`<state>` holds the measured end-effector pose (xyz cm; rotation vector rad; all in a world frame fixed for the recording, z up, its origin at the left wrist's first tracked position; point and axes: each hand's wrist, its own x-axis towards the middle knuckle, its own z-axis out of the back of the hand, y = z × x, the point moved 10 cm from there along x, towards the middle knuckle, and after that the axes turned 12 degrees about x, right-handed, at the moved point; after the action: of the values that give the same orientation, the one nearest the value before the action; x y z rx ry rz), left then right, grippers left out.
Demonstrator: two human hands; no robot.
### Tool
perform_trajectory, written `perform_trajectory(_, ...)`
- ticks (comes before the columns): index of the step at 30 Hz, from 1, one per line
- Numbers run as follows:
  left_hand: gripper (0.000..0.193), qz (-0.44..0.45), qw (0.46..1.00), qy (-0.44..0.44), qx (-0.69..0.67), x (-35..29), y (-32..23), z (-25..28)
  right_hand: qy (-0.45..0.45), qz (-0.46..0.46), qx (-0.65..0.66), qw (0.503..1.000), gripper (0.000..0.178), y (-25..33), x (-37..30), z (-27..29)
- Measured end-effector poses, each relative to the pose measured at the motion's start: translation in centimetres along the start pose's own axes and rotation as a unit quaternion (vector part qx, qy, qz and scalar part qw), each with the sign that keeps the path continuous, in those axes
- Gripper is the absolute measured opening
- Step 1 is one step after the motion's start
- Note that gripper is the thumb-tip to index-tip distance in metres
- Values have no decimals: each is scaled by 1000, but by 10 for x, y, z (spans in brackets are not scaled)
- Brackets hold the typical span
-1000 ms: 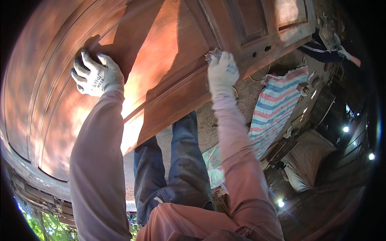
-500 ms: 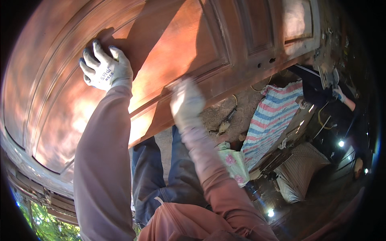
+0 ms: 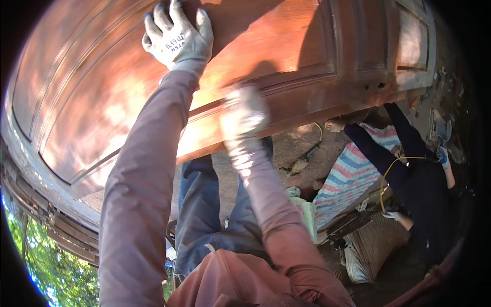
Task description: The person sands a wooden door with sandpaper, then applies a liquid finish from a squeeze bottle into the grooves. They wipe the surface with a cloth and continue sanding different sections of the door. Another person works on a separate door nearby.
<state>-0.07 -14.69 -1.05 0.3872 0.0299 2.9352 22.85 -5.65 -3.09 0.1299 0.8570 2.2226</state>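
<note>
A reddish-brown wooden door (image 3: 286,56) with raised panels and moulding lies in front of me, streaked with sunlight and shadow. My left hand (image 3: 178,38), in a white knit glove with dark fingertips, rests on a panel with its fingers spread. Nearer to me, my gloved right hand (image 3: 245,112) is curled at the moulding by the door's near edge. Motion blurs it, and whatever its fingers hold is hidden.
At the right a co-worker (image 3: 424,189) in dark clothes and gloves bends beside a yellow cord (image 3: 387,179). A striped sheet (image 3: 348,174), a corded power tool (image 3: 302,162) and a brown ribbed sack (image 3: 376,245) lie on the ground. Greenery (image 3: 56,261) shows lower left.
My left hand has moved farther up the panel. My right hand has shifted slightly left along the moulding. The view has turned, and more of the co-worker shows.
</note>
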Motion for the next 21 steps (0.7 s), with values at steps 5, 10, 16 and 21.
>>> perform_trajectory(5, 47, 32, 994, -86, -58, -48, 138, 82, 186, 240, -55, 951, 14, 94, -57, -85)
perform_trajectory(10, 72, 586, 769, 256, 10, -287, 363, 56, 43, 251, -163, 953, 6, -24, 82, 80)
perform_trajectory(16, 74, 520, 825, 172, 140, -350, 377, 0, 2, 22, 71, 997, 13, -123, 128, 106)
perform_trajectory(21, 69, 610, 783, 75, 94, -351, 368, 19, 153, 265, -105, 946, 7, 53, -19, -50)
